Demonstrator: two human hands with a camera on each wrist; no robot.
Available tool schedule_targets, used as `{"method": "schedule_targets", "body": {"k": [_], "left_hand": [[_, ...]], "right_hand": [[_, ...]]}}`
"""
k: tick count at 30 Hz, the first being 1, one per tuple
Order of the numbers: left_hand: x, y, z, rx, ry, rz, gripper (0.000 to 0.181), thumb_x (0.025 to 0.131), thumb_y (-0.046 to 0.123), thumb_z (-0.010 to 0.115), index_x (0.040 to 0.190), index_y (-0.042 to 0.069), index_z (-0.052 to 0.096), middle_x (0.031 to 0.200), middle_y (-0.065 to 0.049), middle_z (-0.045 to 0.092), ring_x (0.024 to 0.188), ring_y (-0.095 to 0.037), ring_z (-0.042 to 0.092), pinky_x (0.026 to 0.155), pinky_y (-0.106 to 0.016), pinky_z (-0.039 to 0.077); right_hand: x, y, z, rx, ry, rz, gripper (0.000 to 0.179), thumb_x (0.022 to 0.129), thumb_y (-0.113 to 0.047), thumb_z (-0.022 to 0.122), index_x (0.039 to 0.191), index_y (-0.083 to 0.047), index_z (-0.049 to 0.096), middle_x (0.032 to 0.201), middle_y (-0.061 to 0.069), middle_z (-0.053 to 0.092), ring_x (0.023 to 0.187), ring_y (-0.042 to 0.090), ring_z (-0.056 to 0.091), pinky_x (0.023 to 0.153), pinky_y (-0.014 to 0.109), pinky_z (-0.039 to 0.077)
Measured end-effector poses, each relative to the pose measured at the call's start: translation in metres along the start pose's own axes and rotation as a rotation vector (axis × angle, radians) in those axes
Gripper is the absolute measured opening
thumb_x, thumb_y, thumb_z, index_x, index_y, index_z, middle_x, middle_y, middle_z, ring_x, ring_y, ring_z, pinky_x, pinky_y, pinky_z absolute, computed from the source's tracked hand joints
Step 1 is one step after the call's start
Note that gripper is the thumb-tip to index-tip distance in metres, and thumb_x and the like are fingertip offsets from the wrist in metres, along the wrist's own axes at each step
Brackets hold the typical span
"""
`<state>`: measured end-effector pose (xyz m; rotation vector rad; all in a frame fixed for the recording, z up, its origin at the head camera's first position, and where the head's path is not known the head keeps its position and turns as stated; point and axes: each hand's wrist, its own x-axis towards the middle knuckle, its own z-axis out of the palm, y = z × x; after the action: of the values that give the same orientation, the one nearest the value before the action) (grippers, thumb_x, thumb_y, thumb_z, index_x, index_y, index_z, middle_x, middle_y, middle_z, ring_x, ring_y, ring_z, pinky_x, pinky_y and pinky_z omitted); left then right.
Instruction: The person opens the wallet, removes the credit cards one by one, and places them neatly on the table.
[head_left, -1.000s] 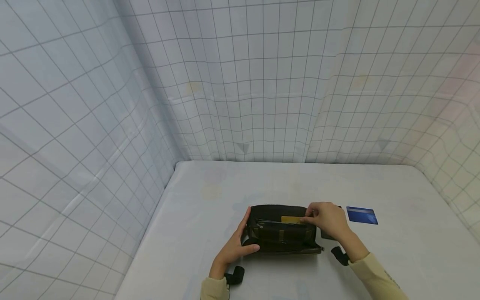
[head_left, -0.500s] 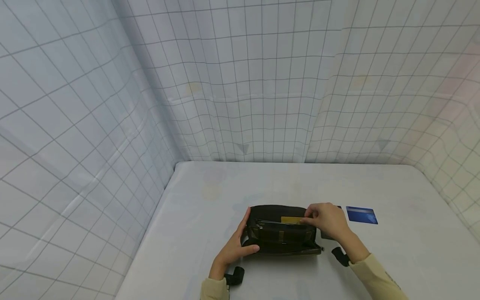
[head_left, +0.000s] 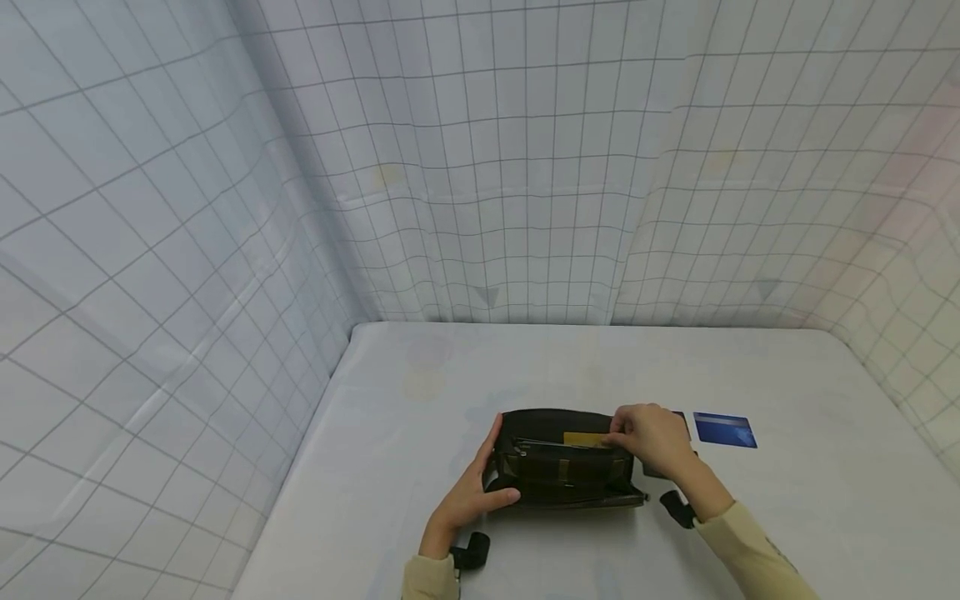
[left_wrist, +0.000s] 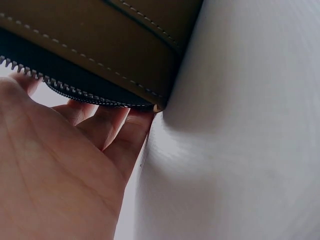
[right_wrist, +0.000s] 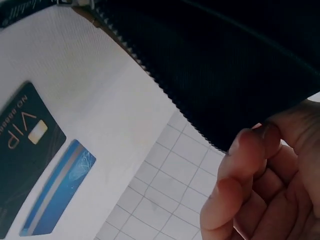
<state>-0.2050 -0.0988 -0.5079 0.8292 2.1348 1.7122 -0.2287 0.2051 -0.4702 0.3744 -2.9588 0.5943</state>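
A dark brown zip-around wallet (head_left: pixel 562 472) lies unzipped on the white table, its inner pockets facing up. Out of its middle pocket shows a yellow card (head_left: pixel 581 438). My left hand (head_left: pixel 467 502) grips the wallet's left end, thumb at the front and fingers along the side; in the left wrist view these fingers (left_wrist: pixel 107 125) lie against the zip edge. At the right end, my right hand (head_left: pixel 656 437) pinches the wallet's back rim, its thumb close to the yellow card. The right wrist view has curled fingers (right_wrist: pixel 245 165) on the dark zipped panel (right_wrist: pixel 200 65); the thumb tip is hidden.
To the right on the table lies a blue card (head_left: pixel 725 430). A dark green VIP card (right_wrist: pixel 30 140) lies beside it, partly covered by my right hand in the head view. Grid-patterned white curtains (head_left: pixel 487 167) surround the table (head_left: pixel 405 400).
Hardly anything differs: both hands keep their places on the wallet, and the yellow card stays in the pocket. My right wrist has shifted very slightly.
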Motion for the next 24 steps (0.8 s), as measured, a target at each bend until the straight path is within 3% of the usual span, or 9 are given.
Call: {"method": "schedule_targets", "body": {"k": [14,20,24], "left_hand": [[-0.001,-0.003,0.0,-0.015,0.005,-0.015,0.094,0.087,0.026,0.064,0.15,0.023,-0.007,0.155,-0.002,-0.012,0.141,-0.028,-0.009,0.106,-0.065,0.008],[0.003,-0.028,0.001,-0.014,0.033,0.007,0.094,0.085,0.028,0.066,0.149,0.035,-0.003,0.156,0.004,-0.009,0.142,-0.024,-0.006,0.105,-0.066,0.009],[0.005,-0.037,0.001,-0.007,0.043,0.019,0.095,0.085,0.029,0.067,0.149,0.034,-0.003,0.156,0.0,-0.009,0.142,-0.023,-0.005,0.105,-0.065,0.01]], "right_hand": [[-0.004,0.005,0.007,0.002,0.062,-0.059,0.016,0.081,-0.031,0.07,0.077,-0.022,0.058,0.058,-0.011,0.043,0.046,0.004,0.037,0.042,0.022,0.03],[-0.005,0.008,0.007,0.034,0.076,-0.094,0.014,0.084,-0.03,0.068,0.08,-0.021,0.057,0.06,-0.012,0.042,0.047,0.003,0.035,0.042,0.021,0.029],[-0.004,0.011,0.006,0.059,0.06,-0.098,0.014,0.086,-0.031,0.066,0.082,-0.021,0.057,0.061,-0.012,0.042,0.047,0.003,0.035,0.043,0.021,0.03]]}}
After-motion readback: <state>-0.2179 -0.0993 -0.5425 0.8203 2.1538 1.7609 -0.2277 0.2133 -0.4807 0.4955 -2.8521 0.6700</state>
